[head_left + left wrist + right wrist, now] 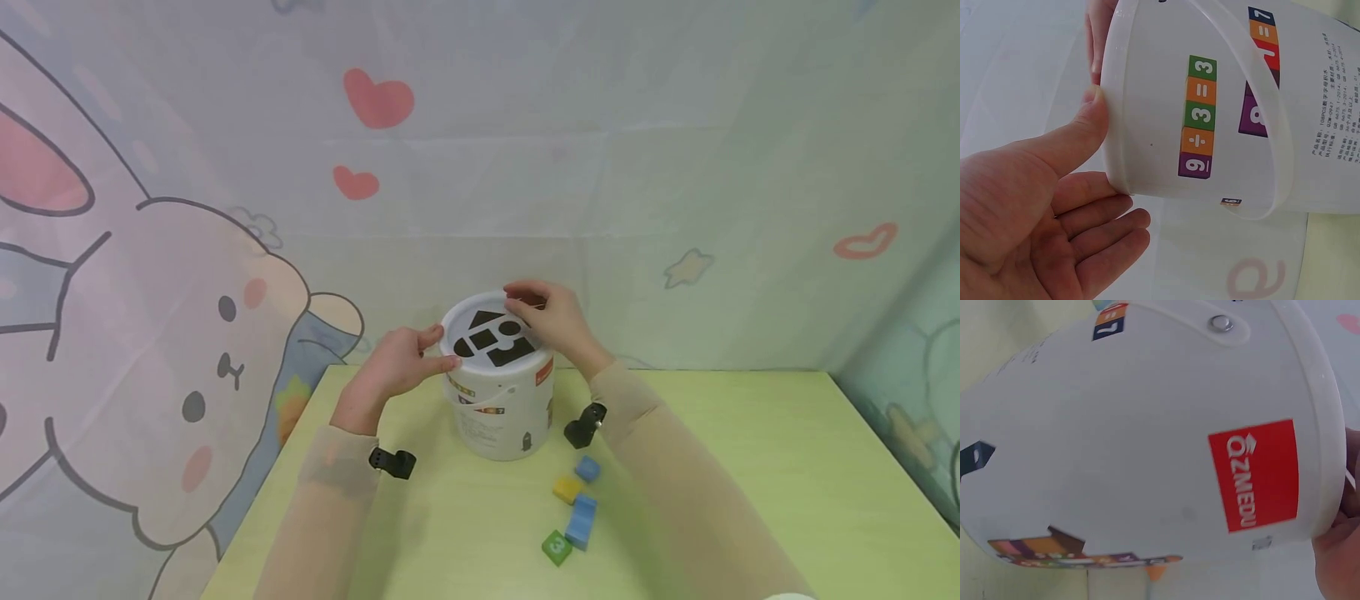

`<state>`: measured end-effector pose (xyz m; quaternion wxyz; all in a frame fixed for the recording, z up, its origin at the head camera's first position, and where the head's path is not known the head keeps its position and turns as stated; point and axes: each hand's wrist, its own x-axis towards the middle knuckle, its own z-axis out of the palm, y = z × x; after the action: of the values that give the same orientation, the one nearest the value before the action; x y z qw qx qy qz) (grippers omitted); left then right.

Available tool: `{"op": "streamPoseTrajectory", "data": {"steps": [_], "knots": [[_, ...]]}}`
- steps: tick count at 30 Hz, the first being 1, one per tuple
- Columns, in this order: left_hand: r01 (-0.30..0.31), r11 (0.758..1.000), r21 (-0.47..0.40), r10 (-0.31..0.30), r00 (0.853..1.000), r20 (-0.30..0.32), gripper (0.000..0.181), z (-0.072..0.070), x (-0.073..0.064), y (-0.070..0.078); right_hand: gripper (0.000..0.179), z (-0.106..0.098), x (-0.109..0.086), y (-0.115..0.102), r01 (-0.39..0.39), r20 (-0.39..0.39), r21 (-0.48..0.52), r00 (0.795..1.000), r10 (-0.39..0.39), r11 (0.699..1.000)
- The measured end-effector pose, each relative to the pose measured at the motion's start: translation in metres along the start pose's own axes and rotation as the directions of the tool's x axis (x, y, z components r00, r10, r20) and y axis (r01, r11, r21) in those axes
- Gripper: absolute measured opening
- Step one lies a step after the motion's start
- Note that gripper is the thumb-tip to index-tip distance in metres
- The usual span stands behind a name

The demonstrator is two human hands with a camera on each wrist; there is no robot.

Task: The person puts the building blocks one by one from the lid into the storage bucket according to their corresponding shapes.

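Observation:
A white bucket [495, 417] stands upright, topped by a white lid [459, 323] with dark shaped holes. My left hand [401, 362] grips the lid's near left rim between thumb and index finger. In the left wrist view, the left thumb [1082, 128] lies against the rim while the other fingers extend loosely below. Over the far right part of the lid bends my right hand [558, 317], thumb and fingertips close together above the holes. Its fingers are mostly hidden behind the rim in the right wrist view; I cannot tell whether something is between them.
Right of the bucket's base lie a small blue block [588, 468], a yellow block [567, 489], a longer blue block [581, 522] and a green numbered block [557, 547]. The bucket's white handle [1275, 125] hangs down its side. A printed cloth [480, 192] backs the yellow-green table [712, 450].

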<state>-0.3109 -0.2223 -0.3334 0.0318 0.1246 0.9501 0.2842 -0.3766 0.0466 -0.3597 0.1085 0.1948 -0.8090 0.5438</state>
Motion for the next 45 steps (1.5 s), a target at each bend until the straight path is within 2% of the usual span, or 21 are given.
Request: {"op": "streamPoseTrajectory", "data": {"steps": [4, 7, 12, 16, 20, 24, 27, 30, 32, 34, 39, 42, 45], "knots": [[-0.002, 1.000, -0.015, 0.003, 1.000, 0.005, 0.078, 0.000, -0.001, 0.000, 0.033, -0.008, -0.013, 0.007, 0.021, -0.041, 0.055, 0.999, -0.019, 0.998], [-0.008, 1.000, -0.013, 0.008, 1.000, -0.001, 0.078, 0.000, -0.001, -0.001, 0.031, -0.014, -0.024, 0.014, 0.072, -0.086, 0.089, 0.994, -0.065, 0.993], [-0.011, 1.000, -0.019, 0.011, 1.000, -0.001, 0.078, 0.000, -0.002, -0.001, 0.028, -0.022, -0.047, 0.032, 0.173, -0.146, 0.105, 0.977, -0.157, 0.979], [-0.011, 1.000, -0.016, 0.011, 1.000, 0.002, 0.078, 0.000, -0.002, -0.002, 0.026, -0.030, -0.068, 0.047, 0.202, -0.150, 0.100, 0.971, -0.185, 0.974], [-0.011, 1.000, -0.017, 0.011, 1.000, 0.003, 0.078, -0.002, -0.003, -0.004, 0.025, -0.038, -0.086, 0.063, 0.190, -0.123, 0.072, 0.976, -0.180, 0.979], [-0.012, 1.000, -0.025, 0.012, 1.000, 0.003, 0.078, -0.003, -0.003, -0.005, 0.026, -0.045, -0.101, 0.078, 0.138, -0.066, 0.037, 0.989, -0.136, 0.990], [-0.014, 1.000, -0.027, 0.014, 1.000, 0.005, 0.078, -0.003, -0.002, -0.006, 0.026, -0.050, -0.111, 0.087, 0.087, 0.006, 0.027, 0.996, -0.087, 0.996], [-0.015, 1.000, -0.026, 0.015, 1.000, 0.008, 0.078, -0.003, -0.002, -0.006, 0.028, -0.054, -0.122, 0.094, 0.037, 0.110, 0.012, 0.993, -0.038, 0.999], [-0.014, 1.000, -0.025, 0.014, 1.000, 0.009, 0.078, -0.003, -0.003, -0.005, 0.029, -0.055, -0.130, 0.100, 0.012, 0.189, -0.009, 0.982, -0.010, 1.000], [-0.016, 1.000, -0.025, 0.016, 1.000, 0.007, 0.078, -0.003, -0.003, -0.005, 0.031, -0.056, -0.138, 0.105, -0.002, 0.274, -0.020, 0.962, 0.007, 1.000], [-0.019, 0.999, -0.038, 0.020, 1.000, 0.007, 0.078, -0.004, -0.003, -0.006, 0.032, -0.057, -0.158, 0.117, 0.004, 0.463, -0.008, 0.886, 0.001, 1.000], [-0.020, 0.999, -0.037, 0.020, 1.000, 0.008, 0.078, -0.005, -0.003, -0.007, 0.031, -0.056, -0.168, 0.121, -0.011, 0.532, 0.011, 0.847, 0.004, 1.000], [-0.019, 0.999, -0.035, 0.020, 1.000, 0.007, 0.078, -0.006, -0.003, -0.007, 0.030, -0.055, -0.175, 0.124, -0.030, 0.564, 0.009, 0.826, 0.020, 1.000]]}}
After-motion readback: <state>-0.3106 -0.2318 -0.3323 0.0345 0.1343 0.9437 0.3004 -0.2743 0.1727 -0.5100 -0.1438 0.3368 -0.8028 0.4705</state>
